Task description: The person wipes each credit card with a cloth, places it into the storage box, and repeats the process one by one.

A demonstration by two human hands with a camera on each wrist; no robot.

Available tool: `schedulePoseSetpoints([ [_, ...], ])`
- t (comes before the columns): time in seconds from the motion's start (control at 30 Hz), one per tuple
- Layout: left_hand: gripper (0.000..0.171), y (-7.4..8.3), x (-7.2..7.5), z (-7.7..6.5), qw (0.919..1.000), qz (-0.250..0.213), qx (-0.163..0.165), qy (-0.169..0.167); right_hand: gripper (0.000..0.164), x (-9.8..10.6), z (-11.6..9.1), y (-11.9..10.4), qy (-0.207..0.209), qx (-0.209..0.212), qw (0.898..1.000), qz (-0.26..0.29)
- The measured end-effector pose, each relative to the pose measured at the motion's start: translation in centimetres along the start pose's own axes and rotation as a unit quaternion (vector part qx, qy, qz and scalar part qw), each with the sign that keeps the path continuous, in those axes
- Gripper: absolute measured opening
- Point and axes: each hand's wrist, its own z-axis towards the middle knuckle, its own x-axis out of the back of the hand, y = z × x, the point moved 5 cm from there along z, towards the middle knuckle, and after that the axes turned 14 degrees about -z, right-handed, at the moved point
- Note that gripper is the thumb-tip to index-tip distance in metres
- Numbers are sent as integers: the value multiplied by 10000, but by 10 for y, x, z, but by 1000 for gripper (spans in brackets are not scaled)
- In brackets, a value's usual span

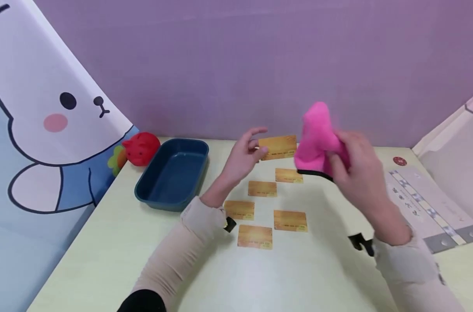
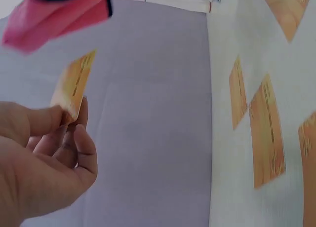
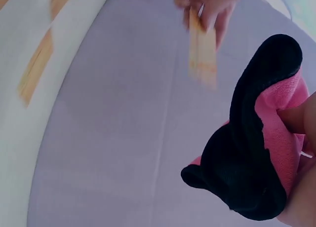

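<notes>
Gold card (image 1: 279,147) is up off the table (image 1: 299,277), pinched at its left end by your left hand (image 1: 244,154), thumb against the fingers. Its long axis runs roughly sideways as you see it, so the free end points right, straight toward the pink cloth (image 1: 316,138). That's the relation I'd watch, tbh: card and cloth are near each other but apart, going by both wrist views. Your right hand (image 1: 357,169) grips the cloth from its right side, on the far side from the card, with the black trim (image 1: 314,173) along the bottom. Below, five more cards (image 1: 262,189) lie flat, spread out. Further left you've got a blue tray (image 1: 156,204) next to a red pig (image 1: 141,148); over right, a red chip (image 1: 400,161) near a grey folder (image 1: 451,212).
</notes>
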Motion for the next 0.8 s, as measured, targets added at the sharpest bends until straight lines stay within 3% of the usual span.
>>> schedulePoseSetpoints([
  [0.1, 39, -2, -8, -2, 9994, -3, -160, 314, 38, -13, 2, -17, 57, 415, 9990, -178],
  [0.3, 31, -6, -19, -5, 9943, -751, -166, 742, 40, -39, 1, -35, 111, 960, 9940, -513],
  [0.43, 35, -9, -22, -10, 9898, -1112, 28, 887, 46, -52, -3, -41, 10, 945, 9943, -488],
  [0.57, 45, -9, -24, -13, 9874, -1372, 193, 763, 46, -57, -3, -41, -49, 786, 9957, -497],
  [0.8, 45, -4, -24, -13, 9865, -1380, 99, 873, 44, -60, 0, -37, 64, 264, 9992, -309],
])
